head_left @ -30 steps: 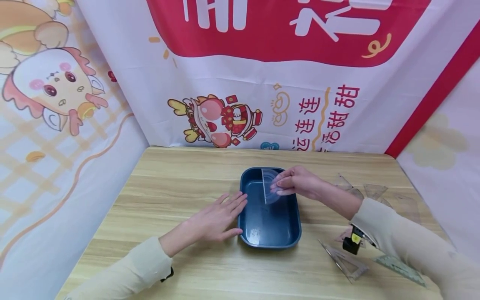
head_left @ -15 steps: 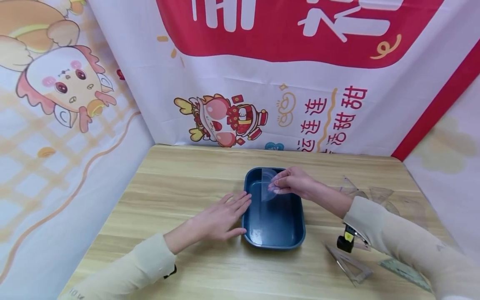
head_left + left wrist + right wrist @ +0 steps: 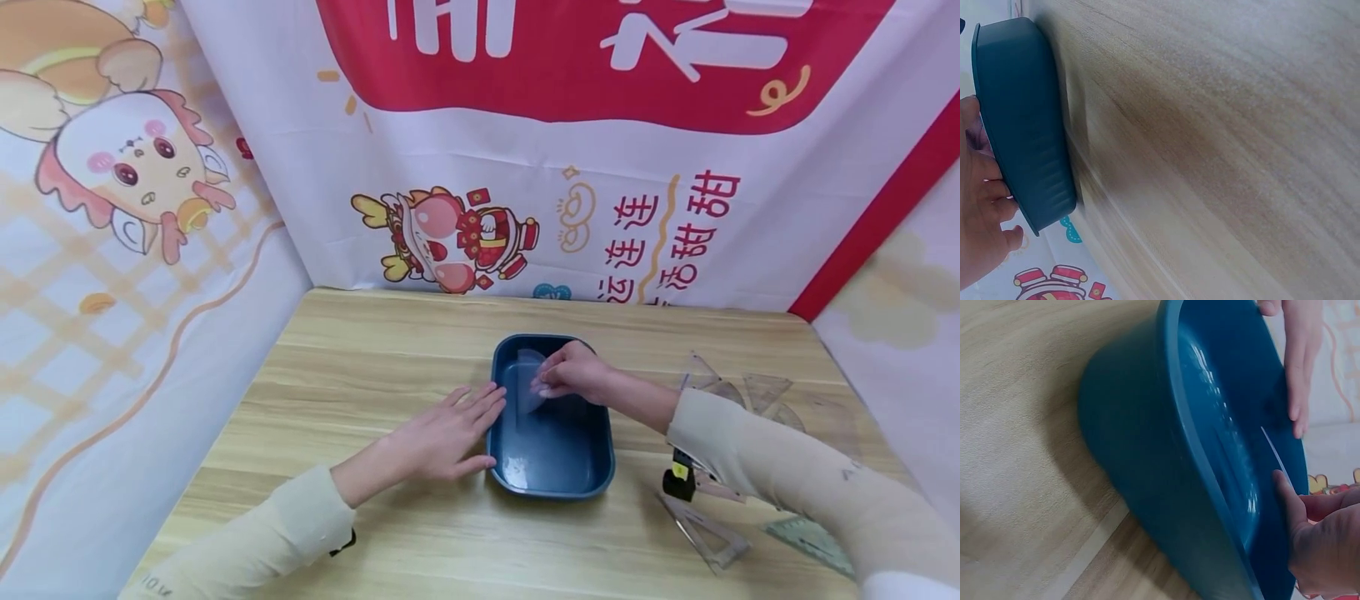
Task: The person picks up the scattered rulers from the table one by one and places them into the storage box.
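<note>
A deep blue rectangular plastic basin [image 3: 553, 482] with rounded corners stands on the wooden table. My left hand [image 3: 450, 435] rests its straight, spread fingertips on the basin's left rim; the left wrist view shows those fingers [image 3: 992, 187] along the rim from outside. Over the far half of the basin, my right hand [image 3: 573, 372] pinches a clear half-round protractor [image 3: 529, 392] between thumb and fingers. The protractor is tilted, its straight edge facing left, and sits within the basin's outline. In the right wrist view it appears edge-on as a thin pale line [image 3: 1275, 453].
Right of the basin lie a clear set square [image 3: 723, 546] with a thin metal pointed tool along it and a greenish ruler-like piece [image 3: 813, 542]. Several clear drawing pieces [image 3: 765, 392] lie farther back, partly behind the right sleeve. Printed cloth hangs behind the table.
My right hand has lowered the protractor a little, deeper into the basin, and the protractor has tilted. My left hand stays at the rim. The head view has shifted slightly.
</note>
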The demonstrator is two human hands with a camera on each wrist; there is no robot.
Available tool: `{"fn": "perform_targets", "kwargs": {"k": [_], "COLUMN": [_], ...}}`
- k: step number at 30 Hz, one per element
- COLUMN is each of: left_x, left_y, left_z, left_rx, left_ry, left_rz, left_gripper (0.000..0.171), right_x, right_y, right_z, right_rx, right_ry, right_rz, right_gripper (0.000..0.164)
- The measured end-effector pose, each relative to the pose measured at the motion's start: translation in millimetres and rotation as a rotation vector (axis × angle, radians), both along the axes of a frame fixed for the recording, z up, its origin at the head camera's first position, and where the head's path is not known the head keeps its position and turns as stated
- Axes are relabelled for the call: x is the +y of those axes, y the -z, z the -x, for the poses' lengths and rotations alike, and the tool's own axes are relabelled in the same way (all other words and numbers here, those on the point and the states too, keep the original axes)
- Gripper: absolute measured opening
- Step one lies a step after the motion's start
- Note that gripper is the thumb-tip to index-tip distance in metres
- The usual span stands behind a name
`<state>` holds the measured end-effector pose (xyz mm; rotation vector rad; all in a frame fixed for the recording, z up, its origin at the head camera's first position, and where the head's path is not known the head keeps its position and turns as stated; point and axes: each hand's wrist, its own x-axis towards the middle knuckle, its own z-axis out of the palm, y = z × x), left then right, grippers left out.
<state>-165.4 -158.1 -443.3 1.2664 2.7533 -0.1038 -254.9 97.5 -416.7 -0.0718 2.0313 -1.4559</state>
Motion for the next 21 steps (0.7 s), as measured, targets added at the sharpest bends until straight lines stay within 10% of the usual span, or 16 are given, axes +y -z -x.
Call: {"fn": "perform_targets", "kwargs": {"k": [21], "left_x": [1], "left_y": [-4.4], "left_z": [0.0], "left_rx": [0.014], "left_ry": [0.009], "left_rz": [0.039], "left_gripper": [0.084], "right_x": [-29], "right_y": [9.9], "right_z": [-4.6], "right_rx": [0.074], "right_ry": [-0.018], "right_rz": [-0.118], "right_gripper": [0.019]}}
